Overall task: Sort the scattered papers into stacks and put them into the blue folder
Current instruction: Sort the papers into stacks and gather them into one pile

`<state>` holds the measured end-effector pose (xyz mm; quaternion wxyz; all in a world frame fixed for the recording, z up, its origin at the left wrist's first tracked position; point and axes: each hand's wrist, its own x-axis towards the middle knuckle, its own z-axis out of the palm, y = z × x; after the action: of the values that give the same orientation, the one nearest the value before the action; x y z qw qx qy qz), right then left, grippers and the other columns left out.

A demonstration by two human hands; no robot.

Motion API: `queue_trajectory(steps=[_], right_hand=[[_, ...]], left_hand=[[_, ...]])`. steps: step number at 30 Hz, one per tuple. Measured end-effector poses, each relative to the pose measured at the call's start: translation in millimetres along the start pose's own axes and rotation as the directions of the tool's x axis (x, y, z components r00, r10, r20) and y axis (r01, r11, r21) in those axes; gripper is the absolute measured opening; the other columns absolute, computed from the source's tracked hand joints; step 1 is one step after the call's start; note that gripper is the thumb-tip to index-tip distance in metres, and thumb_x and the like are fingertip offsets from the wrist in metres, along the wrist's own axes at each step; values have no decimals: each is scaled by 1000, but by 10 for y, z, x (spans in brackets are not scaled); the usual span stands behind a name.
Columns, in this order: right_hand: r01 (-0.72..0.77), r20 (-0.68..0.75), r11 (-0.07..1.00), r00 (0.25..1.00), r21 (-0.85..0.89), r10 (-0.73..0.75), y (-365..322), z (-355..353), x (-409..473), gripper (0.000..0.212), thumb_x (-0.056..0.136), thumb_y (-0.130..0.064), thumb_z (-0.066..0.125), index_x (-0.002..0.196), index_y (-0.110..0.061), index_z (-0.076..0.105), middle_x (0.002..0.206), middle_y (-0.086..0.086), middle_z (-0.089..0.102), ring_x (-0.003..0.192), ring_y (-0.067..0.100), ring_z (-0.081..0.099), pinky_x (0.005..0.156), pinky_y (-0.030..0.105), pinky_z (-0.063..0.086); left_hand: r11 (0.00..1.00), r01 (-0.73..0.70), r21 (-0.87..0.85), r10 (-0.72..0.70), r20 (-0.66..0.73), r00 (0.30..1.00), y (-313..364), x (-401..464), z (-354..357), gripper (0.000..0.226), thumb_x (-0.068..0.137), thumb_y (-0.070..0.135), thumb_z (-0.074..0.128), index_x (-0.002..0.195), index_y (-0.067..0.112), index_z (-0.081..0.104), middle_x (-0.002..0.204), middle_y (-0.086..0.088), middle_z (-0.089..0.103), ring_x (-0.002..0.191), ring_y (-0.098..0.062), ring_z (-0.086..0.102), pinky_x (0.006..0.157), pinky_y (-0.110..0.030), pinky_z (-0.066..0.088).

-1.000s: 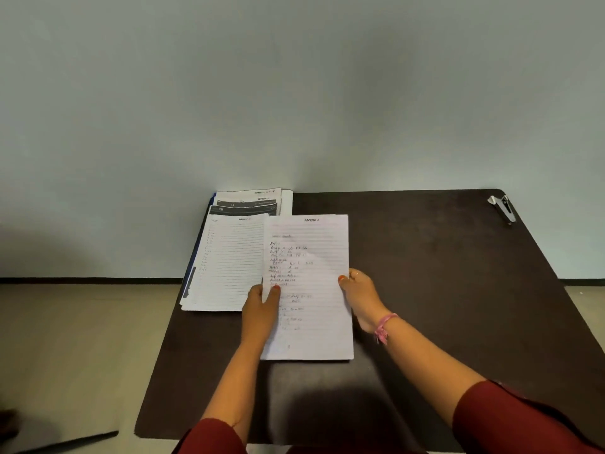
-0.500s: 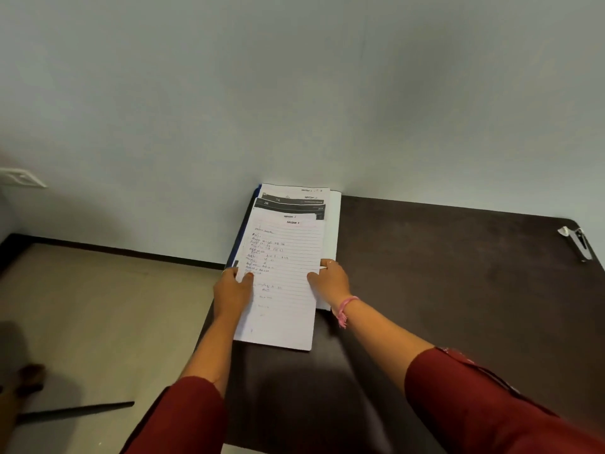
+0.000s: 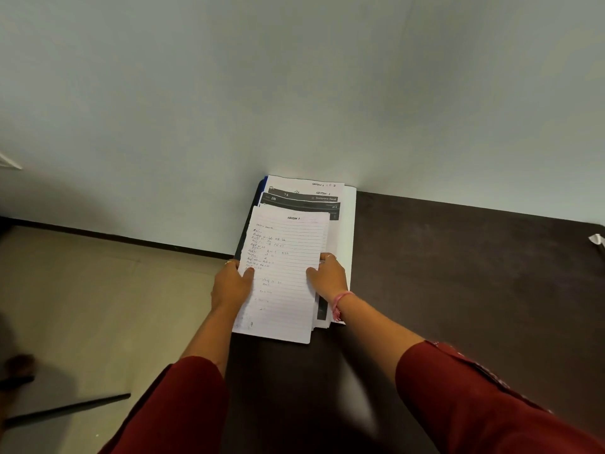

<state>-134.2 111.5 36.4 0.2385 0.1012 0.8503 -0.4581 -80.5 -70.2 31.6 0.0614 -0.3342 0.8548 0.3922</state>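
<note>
The top sheet (image 3: 283,276) is white, ruled with thin lines and covered in dark handwriting. Behind it, the printed pages (image 3: 302,199) are white with black header bands. Left of the top sheet runs the folder's (image 3: 250,221) blue edge. The table (image 3: 458,273) under them is dark brown. Both sleeves (image 3: 484,404) are maroon, the wrist band (image 3: 339,304) pink.

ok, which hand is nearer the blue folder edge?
Left. The left hand grips the lined sheet beside the blue folder edge; the right hand holds the sheet's opposite side, farther away.
</note>
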Motion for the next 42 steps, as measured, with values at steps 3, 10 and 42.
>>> queue_trajectory(steps=[3,10,42], right_hand=[[-22,13,1000,1000,-22,22,62,24,22,35,89,-12,55,122,-7,48,103,7,64,84,19,58,69,24,44],[13,-65,992,998,-122,-21,140,-174,109,68,86,-30,67,140,-3,37,120,11,49,105,23,56,88,28,47],[45,-228,884,971,466,71,782,-620,-7,58,58,-28,91,96,-30,48,110,1,58,97,17,61,76,29,56]], left_hand=[[994,20,106,-23,23,999,-62,70,28,35,91,42,57,106,11,60,113,-9,63,98,-27,61,88,-48,51],[990,77,118,-73,-34,997,-16,231,-35,56,86,50,62,114,2,56,121,-15,48,109,-31,51,91,-46,47],[820,368,-439,-204,377,904,181,-33,374,41,81,32,71,112,7,59,104,-12,70,93,-28,69,79,-41,55]])
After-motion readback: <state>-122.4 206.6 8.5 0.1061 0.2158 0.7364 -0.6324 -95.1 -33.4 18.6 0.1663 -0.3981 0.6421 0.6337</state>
